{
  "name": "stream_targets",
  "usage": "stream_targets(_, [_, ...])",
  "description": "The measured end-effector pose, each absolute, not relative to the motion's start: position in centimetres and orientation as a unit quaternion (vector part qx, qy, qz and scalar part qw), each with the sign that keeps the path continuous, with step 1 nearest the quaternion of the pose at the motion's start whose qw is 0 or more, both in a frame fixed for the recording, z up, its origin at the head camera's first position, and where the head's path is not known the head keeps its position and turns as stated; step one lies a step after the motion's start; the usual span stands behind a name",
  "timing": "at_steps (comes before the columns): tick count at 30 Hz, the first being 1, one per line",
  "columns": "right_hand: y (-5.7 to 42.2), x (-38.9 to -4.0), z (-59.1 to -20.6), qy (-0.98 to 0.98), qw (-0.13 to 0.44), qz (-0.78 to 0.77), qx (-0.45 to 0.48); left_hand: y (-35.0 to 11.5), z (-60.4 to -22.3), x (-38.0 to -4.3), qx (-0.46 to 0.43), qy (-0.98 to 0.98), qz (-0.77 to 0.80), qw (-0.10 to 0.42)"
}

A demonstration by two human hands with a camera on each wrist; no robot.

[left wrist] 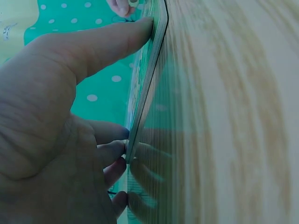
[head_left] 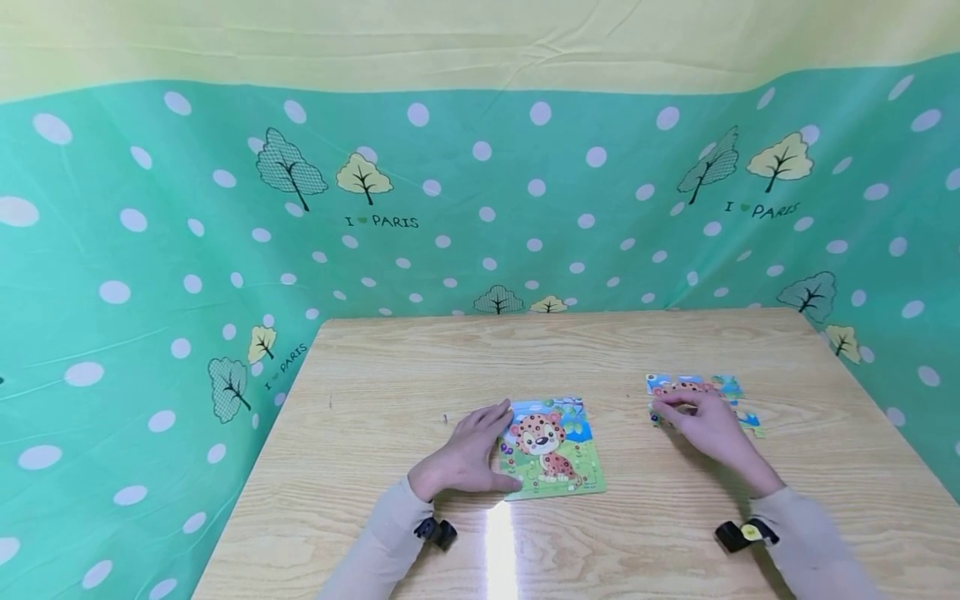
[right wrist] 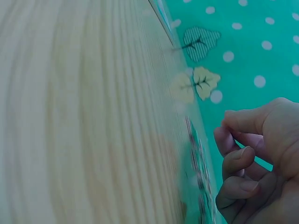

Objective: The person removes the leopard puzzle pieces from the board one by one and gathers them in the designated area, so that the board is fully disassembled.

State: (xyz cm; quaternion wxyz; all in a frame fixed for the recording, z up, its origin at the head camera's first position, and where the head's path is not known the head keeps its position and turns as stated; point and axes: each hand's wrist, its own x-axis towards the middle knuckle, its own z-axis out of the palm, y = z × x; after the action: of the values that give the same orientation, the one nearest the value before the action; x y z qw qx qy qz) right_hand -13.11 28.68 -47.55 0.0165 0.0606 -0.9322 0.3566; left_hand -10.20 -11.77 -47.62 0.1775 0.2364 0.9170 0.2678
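A square leopard puzzle board [head_left: 558, 450] with a green and blue background lies flat on the wooden table. My left hand [head_left: 472, 450] spans its left side; the thumb [left wrist: 126, 37] presses near the front corner and the fingertips [left wrist: 122, 161] touch the edge farther back. To the right lie several leopard jigsaw pieces [head_left: 731, 385], some close together. Over their front left part hovers my right hand [head_left: 708, 425], partly covering them. In the right wrist view its thumb [right wrist: 247, 122] and forefinger come close together, other fingers loosely curled, with no piece showing between them.
The wooden table [head_left: 405, 367] runs back to a green polka-dot cloth [head_left: 525, 200] hung around it. A tiny dark bit [head_left: 445, 418] lies left of the board. Small black cameras [head_left: 437, 532] are strapped to both wrists. A bright light reflection crosses the table in front of the board.
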Motion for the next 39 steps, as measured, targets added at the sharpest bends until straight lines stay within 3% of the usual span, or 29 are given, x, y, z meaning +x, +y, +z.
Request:
stream_targets(21, [22.6,-13.0,-48.3,-0.908,-0.039,0.403,0.107,-11.6,-47.3,-10.1,0.236,0.921,0.252,0.181])
stream_targets(39, [15.6,-11.2,-47.7,-0.856,-0.124,0.439,0.244,-11.0,-46.9,-9.6,0.225,0.933,0.220,0.174])
